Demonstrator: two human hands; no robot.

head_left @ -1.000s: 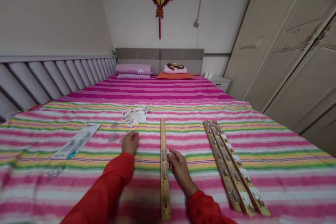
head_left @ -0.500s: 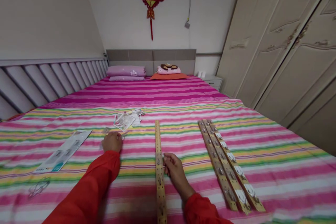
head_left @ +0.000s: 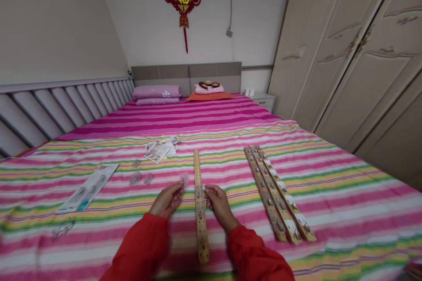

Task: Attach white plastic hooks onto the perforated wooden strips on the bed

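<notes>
Between the thumb and fingers of my left hand [head_left: 168,199] is a small clear adhesive hook [head_left: 183,180], just left of a long perforated wooden strip [head_left: 198,175]. The strip lies lengthwise before me, with several small metal hooks along its nearer half. My right hand [head_left: 217,204] is closed with its fingertips pinching at the strip's right edge; the exact contact is hard to see. Several loose clear pieces [head_left: 135,178] rest on the cover to the left. Beyond them is a pile of clear and white packaging scraps [head_left: 160,150].
On the right lie three wooden strips [head_left: 270,184] side by side, bearing metal and white hooks. A hook package [head_left: 89,189] and a thin wire-like item [head_left: 63,228] are at left. Striped cover [head_left: 231,162] spreads over the bed; a wardrobe [head_left: 356,66] stands at right.
My left hand has come right from the loose clear pieces to the strip, bringing a clear hook. My right hand stays at the strip's edge. The view has shifted slightly.
</notes>
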